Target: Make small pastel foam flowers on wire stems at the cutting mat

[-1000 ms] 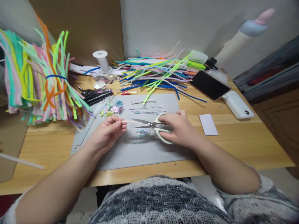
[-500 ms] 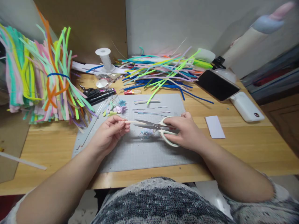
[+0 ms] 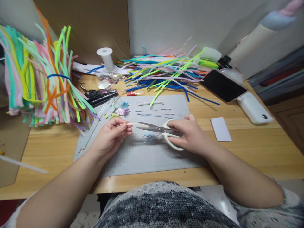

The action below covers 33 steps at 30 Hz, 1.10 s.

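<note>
Between thumb and fingers, my left hand (image 3: 115, 134) pinches a pale pipe cleaner (image 3: 134, 123) that points to the right. My right hand (image 3: 190, 133) grips white-handled scissors (image 3: 159, 129) with fingers through the loops. Their blades are parted and point left, around or beside the far end of the pipe cleaner; I cannot tell exactly which. Below the blades, a bit of bluish trimmings (image 3: 150, 136) lies on the grey cutting mat (image 3: 147, 161). Several thin trimmed stems (image 3: 155, 114) rest on the mat beyond the scissors, and small pastel flower shapes (image 3: 121, 110) lie left of them.
A big bundle of coloured pipe cleaners (image 3: 47, 79) stands at left. More lie in a loose pile (image 3: 163, 71) at the back. A spool (image 3: 108, 60), black pens (image 3: 103, 98), a phone (image 3: 223, 85), a white power bank (image 3: 255, 107) and a white card (image 3: 220, 129) are around the mat.
The view has shifted very slightly. Both hands, the pipe cleaner and the parted scissors keep nearly the same places.
</note>
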{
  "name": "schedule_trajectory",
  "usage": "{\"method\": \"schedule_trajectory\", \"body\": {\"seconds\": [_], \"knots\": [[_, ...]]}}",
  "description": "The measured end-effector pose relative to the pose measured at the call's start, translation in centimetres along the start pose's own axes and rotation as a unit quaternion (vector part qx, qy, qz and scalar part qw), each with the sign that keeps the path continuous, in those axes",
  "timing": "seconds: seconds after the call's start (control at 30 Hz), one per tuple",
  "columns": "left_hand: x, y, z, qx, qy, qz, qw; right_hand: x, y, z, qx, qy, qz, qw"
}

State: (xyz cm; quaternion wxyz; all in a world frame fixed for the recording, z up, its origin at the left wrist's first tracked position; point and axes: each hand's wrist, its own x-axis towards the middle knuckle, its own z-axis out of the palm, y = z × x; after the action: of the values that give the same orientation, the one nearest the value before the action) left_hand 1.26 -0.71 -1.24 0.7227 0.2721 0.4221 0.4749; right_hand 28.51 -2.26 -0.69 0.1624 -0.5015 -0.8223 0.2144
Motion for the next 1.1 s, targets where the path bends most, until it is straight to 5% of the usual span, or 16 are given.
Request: {"method": "schedule_trajectory", "body": {"seconds": [1.1], "knots": [[0.23, 0.24, -0.32, 0.011, 0.047, 0.008, 0.999, -0.39, 0.03, -0.82, -0.044, 0.016, -0.009, 0.999]]}}
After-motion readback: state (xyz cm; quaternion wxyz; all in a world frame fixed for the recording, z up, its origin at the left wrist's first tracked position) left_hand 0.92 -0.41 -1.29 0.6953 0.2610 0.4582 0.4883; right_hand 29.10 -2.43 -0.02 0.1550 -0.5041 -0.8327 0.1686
